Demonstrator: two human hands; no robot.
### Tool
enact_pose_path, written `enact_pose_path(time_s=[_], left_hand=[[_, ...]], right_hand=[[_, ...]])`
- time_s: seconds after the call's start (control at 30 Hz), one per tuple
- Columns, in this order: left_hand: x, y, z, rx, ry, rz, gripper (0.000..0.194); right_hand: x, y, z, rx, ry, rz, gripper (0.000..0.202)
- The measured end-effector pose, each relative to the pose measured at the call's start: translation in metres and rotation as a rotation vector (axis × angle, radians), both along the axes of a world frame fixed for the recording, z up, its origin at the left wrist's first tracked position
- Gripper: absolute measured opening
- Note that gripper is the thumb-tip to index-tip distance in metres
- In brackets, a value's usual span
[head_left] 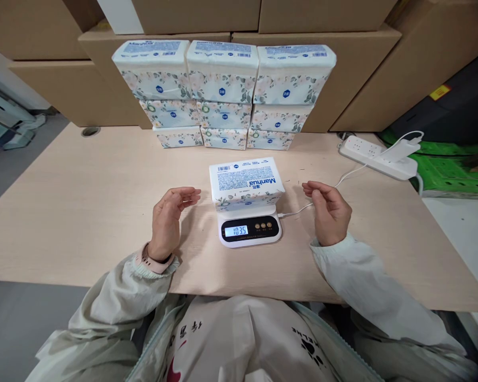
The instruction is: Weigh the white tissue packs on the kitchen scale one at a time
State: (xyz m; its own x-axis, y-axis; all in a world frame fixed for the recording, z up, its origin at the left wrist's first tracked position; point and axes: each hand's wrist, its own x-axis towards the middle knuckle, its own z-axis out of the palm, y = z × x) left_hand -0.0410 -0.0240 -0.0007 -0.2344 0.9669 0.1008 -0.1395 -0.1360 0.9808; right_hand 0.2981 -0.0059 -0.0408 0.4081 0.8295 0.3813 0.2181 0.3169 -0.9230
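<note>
A pack of tissues [247, 183] with blue print and a floral band lies on the white digital scale [250, 241]. The lit display [236, 231] reads 103.5. To the left of the pack is my left hand [171, 217], fingers stretched inward and apart from it, holding nothing. On the other side my right hand [330, 209] hovers palm inward, also open and touching neither the pack nor the scale. A pink band [153, 261] circles my left wrist.
Several matching tissue packs [223, 95] stand stacked at the back of the table [83, 212], before cardboard boxes [298, 16]. A white power strip [376, 156] sits at the back right. Its white cable [350, 172] runs behind my right hand to the scale.
</note>
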Motion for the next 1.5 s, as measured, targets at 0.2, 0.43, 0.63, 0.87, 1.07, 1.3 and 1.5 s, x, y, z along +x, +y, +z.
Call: enact_pose_path(time_s=[0.2, 0.43, 0.63, 0.87, 1.07, 1.3, 1.5], left_hand=[[0.001, 0.0, 0.001, -0.01, -0.004, -0.004, 0.034], [0.001, 0.0, 0.001, -0.009, -0.02, -0.015, 0.034], [0.0, -0.001, 0.001, -0.011, -0.022, -0.018, 0.034], [0.0, -0.002, -0.002, -0.002, 0.039, -0.032, 0.032], [0.002, -0.007, -0.005, -0.063, 0.221, -0.201, 0.061], [0.013, -0.004, -0.003, -0.003, 0.161, -0.396, 0.061], [0.002, 0.0, 0.009, 0.148, -0.015, -0.156, 0.049]], right_hand=[[0.001, -0.001, 0.0, 0.004, -0.017, 0.004, 0.033], [0.002, -0.001, -0.001, -0.003, -0.043, 0.002, 0.033], [-0.001, -0.003, 0.001, -0.003, -0.015, 0.026, 0.034], [-0.004, -0.006, 0.015, -0.104, 0.108, 0.184, 0.038], [-0.016, -0.007, 0.039, -0.222, 0.088, 0.404, 0.058], [-0.043, 0.003, 0.073, -0.33, -0.13, 0.576, 0.065], [-0.098, 0.008, 0.111, -0.318, -0.337, 0.823, 0.076]])
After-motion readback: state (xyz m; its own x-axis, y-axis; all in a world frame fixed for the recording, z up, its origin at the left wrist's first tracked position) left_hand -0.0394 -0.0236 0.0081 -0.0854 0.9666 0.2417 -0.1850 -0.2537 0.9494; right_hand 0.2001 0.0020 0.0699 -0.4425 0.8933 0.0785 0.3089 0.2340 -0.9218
